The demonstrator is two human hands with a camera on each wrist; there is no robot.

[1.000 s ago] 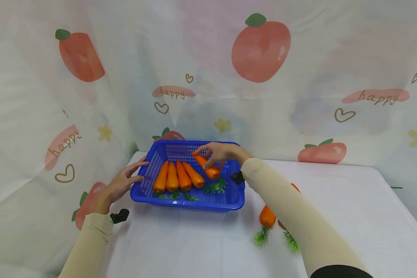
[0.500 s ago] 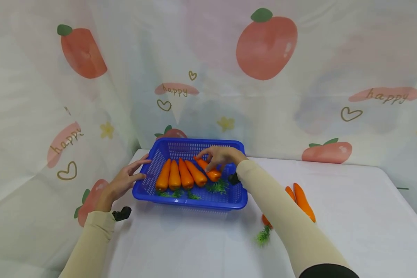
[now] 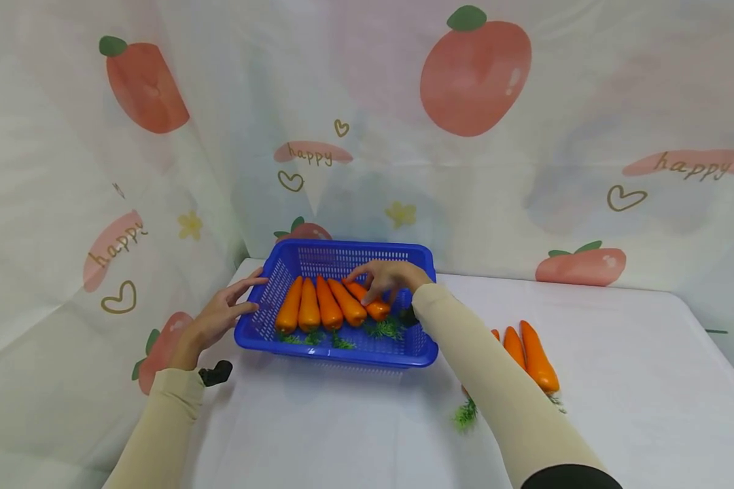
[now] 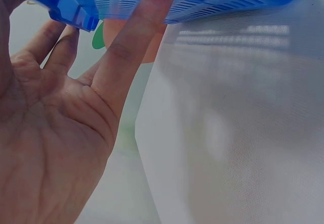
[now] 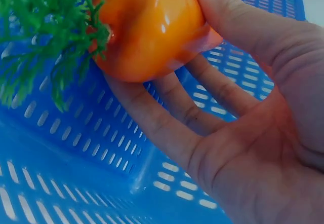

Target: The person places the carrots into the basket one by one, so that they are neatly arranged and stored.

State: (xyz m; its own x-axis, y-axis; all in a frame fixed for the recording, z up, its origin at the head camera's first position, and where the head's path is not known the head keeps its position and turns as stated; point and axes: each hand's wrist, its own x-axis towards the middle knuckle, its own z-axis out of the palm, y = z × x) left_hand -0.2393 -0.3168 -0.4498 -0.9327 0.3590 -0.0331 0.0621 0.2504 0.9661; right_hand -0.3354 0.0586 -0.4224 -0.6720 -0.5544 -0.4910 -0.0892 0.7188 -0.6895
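Holding a glossy, leafy orange carrot, right fingers curl; extended left fingers touch the basket.

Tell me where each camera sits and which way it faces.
Head: worn on the head, facing forward and down at the blue basket; left grip, right grip and both sleeves show.
Left wrist: worn there, facing the basket's slotted outside and white tabletop; only the left grip shows.
Right wrist: worn there, facing the held carrot and the basket's inside; only the right grip shows.
Shared: head and right wrist both show that carrot.
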